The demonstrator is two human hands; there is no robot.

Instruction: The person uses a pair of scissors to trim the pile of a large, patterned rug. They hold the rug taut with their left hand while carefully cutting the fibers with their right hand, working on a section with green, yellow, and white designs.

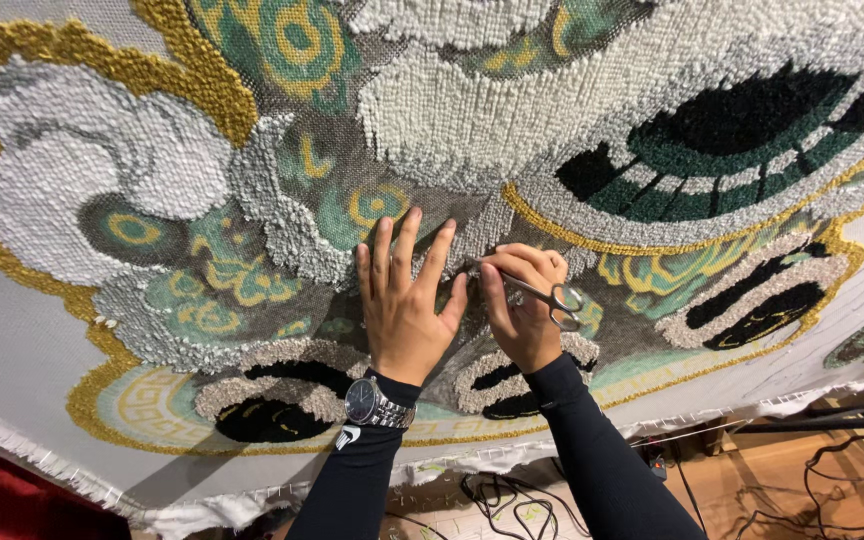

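Tufted rug (472, 130) fills nearly whole frame, stretched on frame, tilted: white, gold, green, black pile, grey backing cloth at edges. I see my left hand (407, 305) flat on pile at centre, fingers (407, 240) spread and straight, steel watch (372, 403) on wrist. My right hand (524, 310) just beside it, fingers curled, pinching small scissors (542, 293), loops right of knuckles, blade tips on pile between hands. Cables (512, 505) on floor, bottom of frame.

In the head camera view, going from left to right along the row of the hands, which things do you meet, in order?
Gold yarn border → wristwatch → left hand flat on the tufted rug → right hand → small scissors → black tufted patches.
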